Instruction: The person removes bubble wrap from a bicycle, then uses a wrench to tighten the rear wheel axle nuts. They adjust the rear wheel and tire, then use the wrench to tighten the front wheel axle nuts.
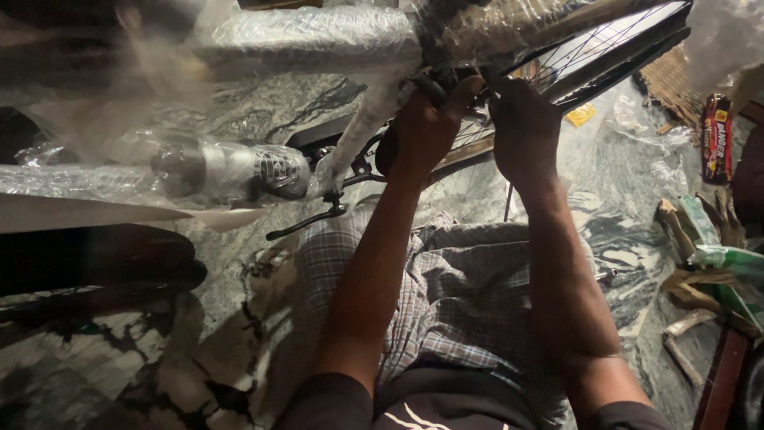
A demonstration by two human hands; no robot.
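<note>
Two hands are raised before me at a plastic-wrapped bicycle frame [306, 40] that spans the top of the view above a green marbled floor [613, 207]. A wheel [605, 40] with thin spokes and a black tyre slants off to the upper right, just behind the hands. Beneath my arms I note a checked cloth [454, 287] over the lap. A wrapped silver part [239, 169] hangs at left, with a black lever [306, 223] just below it. Torn cardboard and wrappers [704, 263] lie at the right edge. My left hand [426, 131] has its fingers curled together against a dark fitting [438, 80] where frame meets wheel; my right hand [521, 131] reaches the same spot, fingers bent inward, though whether they clamp anything I cannot tell
</note>
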